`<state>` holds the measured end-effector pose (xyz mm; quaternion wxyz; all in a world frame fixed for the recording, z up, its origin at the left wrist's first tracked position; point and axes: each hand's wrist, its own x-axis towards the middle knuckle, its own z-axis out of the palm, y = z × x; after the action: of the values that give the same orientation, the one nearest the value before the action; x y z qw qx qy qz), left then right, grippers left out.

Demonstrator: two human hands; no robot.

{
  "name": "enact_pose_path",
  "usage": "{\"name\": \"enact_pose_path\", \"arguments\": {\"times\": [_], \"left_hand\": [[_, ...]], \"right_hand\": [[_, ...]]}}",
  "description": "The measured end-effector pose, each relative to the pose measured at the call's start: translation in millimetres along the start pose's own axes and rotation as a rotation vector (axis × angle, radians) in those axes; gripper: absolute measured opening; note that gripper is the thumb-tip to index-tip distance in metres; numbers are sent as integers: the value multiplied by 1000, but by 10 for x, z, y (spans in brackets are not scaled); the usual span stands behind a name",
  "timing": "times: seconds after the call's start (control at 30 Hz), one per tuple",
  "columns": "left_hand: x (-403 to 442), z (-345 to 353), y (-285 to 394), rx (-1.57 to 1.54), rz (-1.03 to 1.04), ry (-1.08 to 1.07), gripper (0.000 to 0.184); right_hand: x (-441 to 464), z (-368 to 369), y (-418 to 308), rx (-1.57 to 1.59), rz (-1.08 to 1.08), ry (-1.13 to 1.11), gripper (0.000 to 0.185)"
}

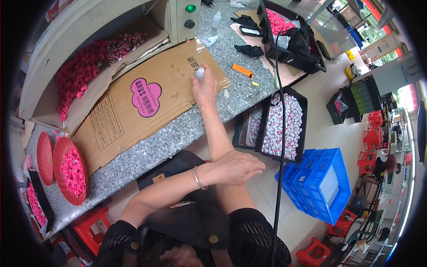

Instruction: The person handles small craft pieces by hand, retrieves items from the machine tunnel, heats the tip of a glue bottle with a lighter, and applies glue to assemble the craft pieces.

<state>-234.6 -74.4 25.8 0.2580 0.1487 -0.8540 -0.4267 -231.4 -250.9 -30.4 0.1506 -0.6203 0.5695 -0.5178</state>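
Your right hand [206, 90] curls around the small bottle [200, 74] over the cardboard [171, 73]. It's probably light and squeezable, so hold its body gently. Your left hand's [239, 167] grip can't be told.

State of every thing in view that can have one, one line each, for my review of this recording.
Right hand: closed around a white bottle.
Left hand: open, crossed over the right arm.
Cardboard: flattened, printed side up.
Larger red tray: holding pink pieces.
Bottle beside the cardboard: lying down.
Black bin: filled with white-and-pink pieces.
Blue crates: stacked.
Green button: lit or not, unclear.
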Motion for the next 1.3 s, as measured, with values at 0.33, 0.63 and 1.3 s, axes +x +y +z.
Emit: {"name": "enact_pose_path", "arguments": {"times": [0.33, 0.63, 1.3], "left_hand": [[9, 0, -11, 11, 41, 71, 18], [48, 40, -20, 12, 62, 161, 14], [-975, -859, -376, 371, -499, 852, 13]], "right_hand": [[-2, 0, -4, 19, -1, 26, 43], [0, 17, 44, 34, -24, 33, 44], [-1686, -1482, 355, -162, -138, 13, 34]]}}
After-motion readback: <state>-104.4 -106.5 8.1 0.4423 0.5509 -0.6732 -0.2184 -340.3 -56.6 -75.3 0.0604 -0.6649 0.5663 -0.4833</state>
